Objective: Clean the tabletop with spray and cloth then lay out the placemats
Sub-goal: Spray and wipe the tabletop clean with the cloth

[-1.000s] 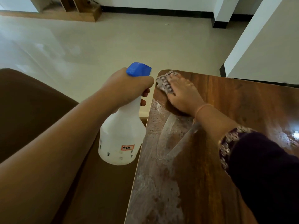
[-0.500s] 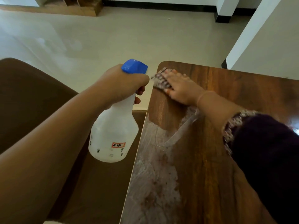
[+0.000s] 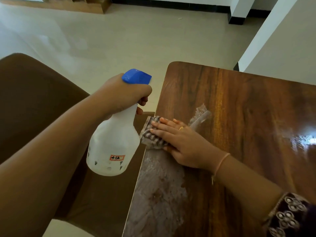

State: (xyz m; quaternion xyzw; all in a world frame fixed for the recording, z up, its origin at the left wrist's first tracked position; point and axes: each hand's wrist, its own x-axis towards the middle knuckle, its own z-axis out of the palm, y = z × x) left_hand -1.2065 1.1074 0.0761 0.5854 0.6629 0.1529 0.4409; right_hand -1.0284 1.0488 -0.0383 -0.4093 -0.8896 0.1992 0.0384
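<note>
At the tabletop's (image 3: 239, 103) left edge, right hand (image 3: 184, 144) presses cloth (image 3: 150, 137).

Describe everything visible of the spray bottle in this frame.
The spray bottle is white, translucent-looking plastic with a blue trigger head. A small orange-bordered label low on its body reads "41A", with faint dark marks around it. It tilts with the nozzle toward the table and is held in the air beside the table's edge, over the brown chair. The left hand grips its neck; nothing else touches it.
</note>
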